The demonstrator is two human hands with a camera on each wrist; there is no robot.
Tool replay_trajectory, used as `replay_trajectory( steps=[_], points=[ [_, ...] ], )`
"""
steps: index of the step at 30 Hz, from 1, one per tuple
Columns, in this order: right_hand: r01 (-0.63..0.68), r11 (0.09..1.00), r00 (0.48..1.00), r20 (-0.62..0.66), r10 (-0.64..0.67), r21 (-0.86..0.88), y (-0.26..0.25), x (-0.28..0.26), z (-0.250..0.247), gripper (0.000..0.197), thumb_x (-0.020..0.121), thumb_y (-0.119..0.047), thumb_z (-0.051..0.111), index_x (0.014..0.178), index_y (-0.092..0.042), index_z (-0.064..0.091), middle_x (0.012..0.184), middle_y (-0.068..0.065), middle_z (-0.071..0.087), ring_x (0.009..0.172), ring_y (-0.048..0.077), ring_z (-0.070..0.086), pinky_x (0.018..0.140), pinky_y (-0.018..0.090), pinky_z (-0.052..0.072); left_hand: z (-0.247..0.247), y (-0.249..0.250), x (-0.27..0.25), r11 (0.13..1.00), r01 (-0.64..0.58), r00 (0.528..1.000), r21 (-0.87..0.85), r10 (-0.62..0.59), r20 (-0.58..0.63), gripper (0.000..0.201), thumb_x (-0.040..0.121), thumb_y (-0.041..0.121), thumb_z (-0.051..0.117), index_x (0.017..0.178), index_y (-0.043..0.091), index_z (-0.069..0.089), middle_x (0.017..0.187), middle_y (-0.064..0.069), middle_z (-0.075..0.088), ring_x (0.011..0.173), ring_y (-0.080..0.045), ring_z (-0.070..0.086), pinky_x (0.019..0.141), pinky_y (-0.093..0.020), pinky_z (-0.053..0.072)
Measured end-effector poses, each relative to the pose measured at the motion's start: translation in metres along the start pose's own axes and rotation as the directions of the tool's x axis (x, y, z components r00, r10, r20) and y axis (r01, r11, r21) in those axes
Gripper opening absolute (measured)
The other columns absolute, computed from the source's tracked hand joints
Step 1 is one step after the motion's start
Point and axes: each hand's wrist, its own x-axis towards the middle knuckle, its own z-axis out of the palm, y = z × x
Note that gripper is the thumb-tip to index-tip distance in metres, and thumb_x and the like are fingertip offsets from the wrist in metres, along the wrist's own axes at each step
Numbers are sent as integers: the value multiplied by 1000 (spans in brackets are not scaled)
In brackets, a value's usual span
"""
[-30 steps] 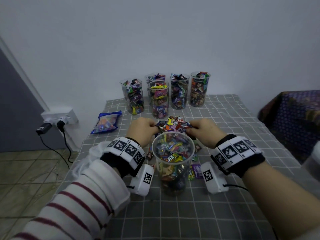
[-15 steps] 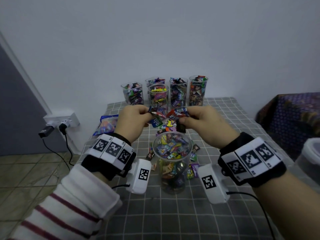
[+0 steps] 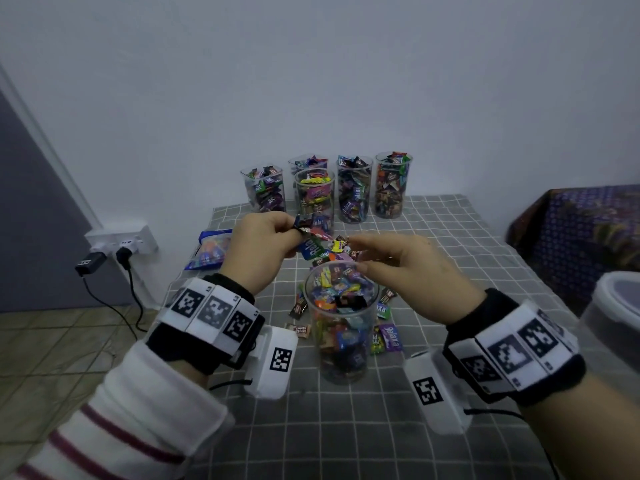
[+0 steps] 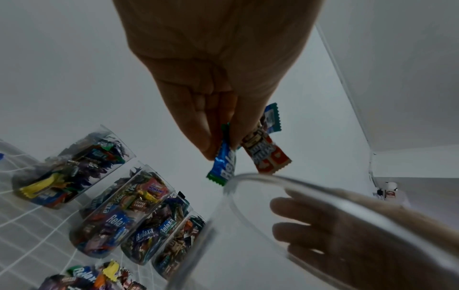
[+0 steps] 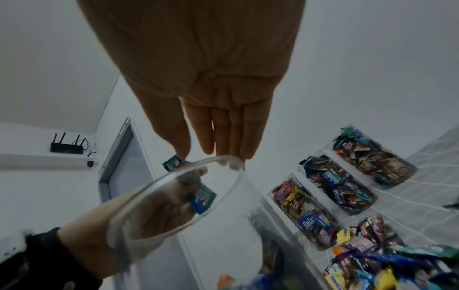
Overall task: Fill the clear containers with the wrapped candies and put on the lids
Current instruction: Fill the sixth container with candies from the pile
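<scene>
Left grip (image 3: pixel 266 233) alone retaining candies (image 3: pixel 310 233)

Six clear containers stand on the checked tablecloth (image 3: pixel 450 237): one near container (image 3: pixel 341 323) heaped with wrapped candies, and five filled containers (image 3: pixel 355 188) behind it by the wall. One blue candy bag (image 3: pixel 209 249) lies left of the near container. Two hands hover over it: left hand (image 3: pixel 263 244), right hand (image 3: pixel 412 271). Loose candies around it are too many to count.

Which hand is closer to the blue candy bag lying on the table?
Left. The left hand holds candies just beside the blue candy bag. The right hand is farther away, across the near cup, over its rim.
</scene>
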Motion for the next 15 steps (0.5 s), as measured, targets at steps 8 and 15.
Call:
replay_trajectory(
  steps=[8, 15],
  points=[
    [-162, 958, 960, 263, 97, 238, 26, -10, 15, 123, 51, -58, 79, 150, -31, 11, 145, -13, 37, 131, 5, 40, 109, 35, 37, 7, 5, -15, 993, -89, 993, 82, 81, 88, 8, 85, 9, 65, 83, 9, 73, 75, -7, 70, 67, -15, 62, 75, -40, 56],
    [-182, 946, 965, 232, 120, 268, 30, -15, 24, 88, 59, -35, 84, 131, -31, 34, 127, -13, 52, 120, 4, 50, 104, 33, 41, 8, 11, -25, 982, -142, 964, 126, 108, 245, 10, 86, 14, 65, 91, 20, 72, 80, 3, 71, 73, -8, 66, 71, -25, 55]
  ],
)
